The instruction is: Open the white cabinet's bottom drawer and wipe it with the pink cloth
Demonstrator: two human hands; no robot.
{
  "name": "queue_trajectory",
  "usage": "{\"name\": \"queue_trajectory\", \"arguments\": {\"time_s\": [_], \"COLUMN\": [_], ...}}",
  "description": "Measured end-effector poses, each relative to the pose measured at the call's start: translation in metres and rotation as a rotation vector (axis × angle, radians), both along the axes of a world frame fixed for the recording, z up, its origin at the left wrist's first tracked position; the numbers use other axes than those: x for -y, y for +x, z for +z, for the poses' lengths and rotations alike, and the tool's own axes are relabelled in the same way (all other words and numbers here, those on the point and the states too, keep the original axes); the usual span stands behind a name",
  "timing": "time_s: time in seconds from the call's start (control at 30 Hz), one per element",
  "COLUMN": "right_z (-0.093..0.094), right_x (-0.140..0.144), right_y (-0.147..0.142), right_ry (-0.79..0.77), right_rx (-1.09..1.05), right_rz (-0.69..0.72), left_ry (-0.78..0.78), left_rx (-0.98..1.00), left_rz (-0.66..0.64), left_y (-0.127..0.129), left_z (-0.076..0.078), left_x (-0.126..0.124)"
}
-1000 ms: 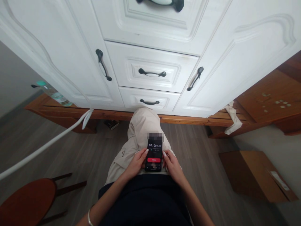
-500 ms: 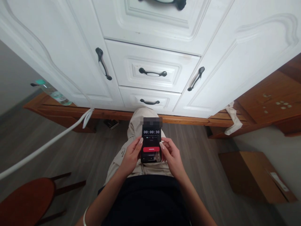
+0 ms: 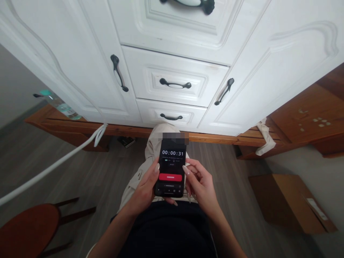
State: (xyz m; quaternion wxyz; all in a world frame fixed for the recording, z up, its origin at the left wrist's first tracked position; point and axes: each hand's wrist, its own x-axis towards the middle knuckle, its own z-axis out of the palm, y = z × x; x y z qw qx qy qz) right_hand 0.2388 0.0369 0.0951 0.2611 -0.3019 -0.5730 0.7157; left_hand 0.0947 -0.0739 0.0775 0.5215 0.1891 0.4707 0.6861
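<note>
Overhead, one white cabinet [image 3: 242,71] fills the upper frame: three drawers, two doors, all shut. One cardboard box [image 3: 290,200] lower right, closed, contents unseen. One red stool [image 3: 27,229] lower left. Centre: one phone [image 3: 172,168], screen reading 00:00:31, gripped by left hand [image 3: 143,190]; right hand [image 3: 201,186] half-curled, thumb at phone's edge.

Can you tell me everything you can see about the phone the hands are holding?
The phone is a slim black slab with a dark, lit screen facing up. White digits near its top read 00:00:31, and a red bar crosses the lower middle; the smaller text is too tiny to read. It is held upright, tilted toward the camera, above the person's lap in beige trousers. The left hand grips its left edge and bottom, fingers curling underneath. The right hand touches its right edge with a thumb.
</note>
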Motion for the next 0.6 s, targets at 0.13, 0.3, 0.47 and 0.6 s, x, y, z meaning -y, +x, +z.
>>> {"name": "queue_trajectory", "arguments": {"time_s": [0.13, 0.3, 0.47, 0.6], "right_z": [0.006, 0.010, 0.013, 0.015], "right_x": [0.000, 0.000, 0.001, 0.001], "right_y": [-0.001, -0.003, -0.002, -0.001], "right_ry": [-0.010, 0.002, -0.001, 0.000], "right_rx": [-0.008, -0.031, -0.045, -0.052], "right_rz": [-0.007, -0.009, 0.016, 0.021], "left_ry": [0.118, 0.159, 0.149, 0.158], "left_rx": [0.121, 0.131, 0.098, 0.136], "left_rz": [-0.169, -0.215, -0.266, -0.310], "left_y": [0.000, -0.002, -0.005, -0.005], "left_z": [0.009, 0.010, 0.017, 0.023], "left_x": [0.007, 0.008, 0.012, 0.015]}}
